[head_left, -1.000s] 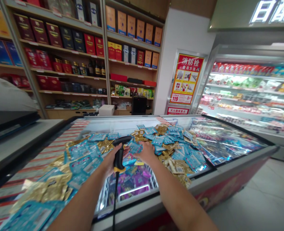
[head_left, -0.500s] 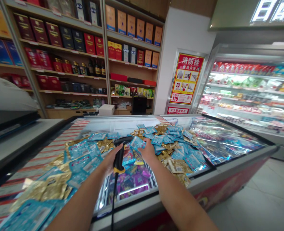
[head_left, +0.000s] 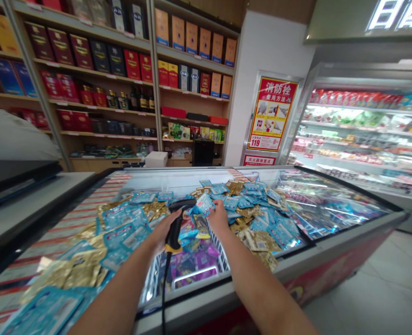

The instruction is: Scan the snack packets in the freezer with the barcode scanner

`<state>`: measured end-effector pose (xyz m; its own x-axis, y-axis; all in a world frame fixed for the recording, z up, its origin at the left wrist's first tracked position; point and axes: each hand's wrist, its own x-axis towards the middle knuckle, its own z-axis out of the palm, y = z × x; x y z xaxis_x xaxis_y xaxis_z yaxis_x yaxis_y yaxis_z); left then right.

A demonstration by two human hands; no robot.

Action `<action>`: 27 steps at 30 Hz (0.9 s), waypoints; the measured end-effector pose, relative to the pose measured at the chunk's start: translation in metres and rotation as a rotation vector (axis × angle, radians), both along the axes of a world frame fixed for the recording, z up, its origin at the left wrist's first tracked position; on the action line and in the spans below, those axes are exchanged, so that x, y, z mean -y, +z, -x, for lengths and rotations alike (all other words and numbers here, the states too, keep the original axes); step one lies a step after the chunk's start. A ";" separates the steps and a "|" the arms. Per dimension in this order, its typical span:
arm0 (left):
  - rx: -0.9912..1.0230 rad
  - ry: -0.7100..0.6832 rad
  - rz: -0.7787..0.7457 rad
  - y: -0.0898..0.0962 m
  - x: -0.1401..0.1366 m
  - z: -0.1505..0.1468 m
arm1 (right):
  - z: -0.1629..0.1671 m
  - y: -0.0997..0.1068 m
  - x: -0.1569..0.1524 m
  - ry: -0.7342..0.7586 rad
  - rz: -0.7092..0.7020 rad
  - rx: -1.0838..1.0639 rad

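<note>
My left hand (head_left: 164, 231) is wrapped round the grip of a black and yellow barcode scanner (head_left: 174, 232), its head pointing right and its cable hanging toward me. Just in front of the scanner's head, my right hand (head_left: 218, 217) pinches a small blue packet (head_left: 203, 204) by its right side. Both hands are above the glass top of a chest freezer (head_left: 195, 270). Blue and gold packets lie in a pile on the right (head_left: 258, 209) and in another on the left (head_left: 118, 232).
Purple packages (head_left: 199, 256) show through the freezer glass. Shelves of boxed bottles (head_left: 132, 65) line the back wall. A red poster (head_left: 273, 114) hangs beside a lit open refrigerator (head_left: 359, 130). A covered machine (head_left: 14, 149) stands on the left counter.
The blue packet in my right hand has shifted slightly right and tilted. My left hand and the scanner have moved a little to the right. The piles look the same.
</note>
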<state>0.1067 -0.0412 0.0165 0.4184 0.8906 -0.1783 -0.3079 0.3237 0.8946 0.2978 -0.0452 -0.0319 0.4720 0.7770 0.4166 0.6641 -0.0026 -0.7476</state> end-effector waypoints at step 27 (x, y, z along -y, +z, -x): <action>0.078 0.011 0.075 0.004 -0.001 -0.002 | 0.026 0.018 0.020 0.362 0.194 0.513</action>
<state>0.1091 -0.0399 0.0203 0.4239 0.8806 -0.2119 -0.3795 0.3851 0.8412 0.2720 -0.0648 -0.0136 -0.0541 0.9331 0.3556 0.9204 0.1846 -0.3445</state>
